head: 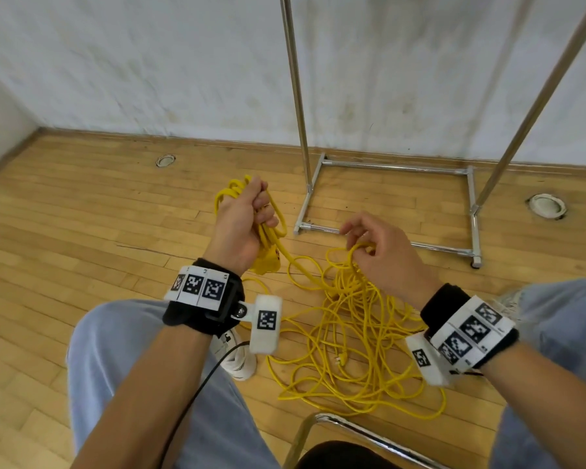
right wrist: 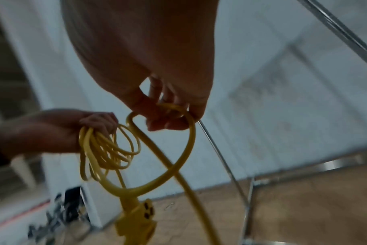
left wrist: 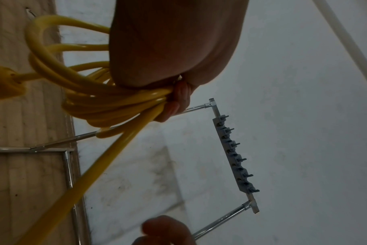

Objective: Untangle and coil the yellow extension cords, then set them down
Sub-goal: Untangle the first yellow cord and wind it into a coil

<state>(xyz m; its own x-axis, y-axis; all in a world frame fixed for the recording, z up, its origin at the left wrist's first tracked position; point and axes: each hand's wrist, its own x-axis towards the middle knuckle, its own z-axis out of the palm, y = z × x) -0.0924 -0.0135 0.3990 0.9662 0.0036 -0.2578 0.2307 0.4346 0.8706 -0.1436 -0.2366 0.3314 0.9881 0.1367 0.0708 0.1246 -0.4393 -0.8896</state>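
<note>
Left hand [head: 247, 218] is gripping the coil [head: 268, 228]; right hand [head: 376, 252], at four o'clock, is pinching the next loop [head: 356, 255] above the floor tangle [head: 349, 350].

Floor [head: 82, 211]: wood strip boards, light brown, met the white wall along a low baseboard.

Resting on it:
- Cord [head: 352, 350]: yellow, lay in a loose tangle of overlapping loops in front of the chair; a small pale plug [head: 339, 359] lay within the tangle.
- Rack [head: 386, 204]: chrome tube base, rectangular, stood near the wall, just beyond the tangle, with two uprights rising from it.
- Shoe [head: 237, 360]: white, planted just left of the tangle.
- Two round fittings, set into the boards: one [head: 165, 160] far left near the baseboard, one [head: 546, 206] right of the rack.
- Chair [head: 352, 431]: chrome frame, nearest edge; contact with the boards not visible.
</note>
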